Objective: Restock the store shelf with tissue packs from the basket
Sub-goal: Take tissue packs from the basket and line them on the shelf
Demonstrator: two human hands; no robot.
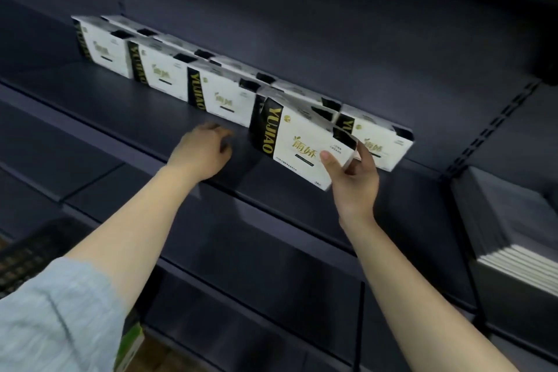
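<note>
Right hand (351, 183) centre-right of frame, thumb and fingers clamped on lower right corner of tilted tissue pack (297, 145), pack on dark shelf (126, 106) in front of row
Left hand (200, 154) centre, fingers loosely curled, holding nothing, over shelf edge
Row of tissue packs (169, 69) runs upper left to centre right
Basket (27, 254) lower left, blurred

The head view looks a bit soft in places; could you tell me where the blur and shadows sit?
Head view: left hand smeared by motion; held tissue pack readable; far packs soft; shelf dim, shadow beneath the pack.
</note>
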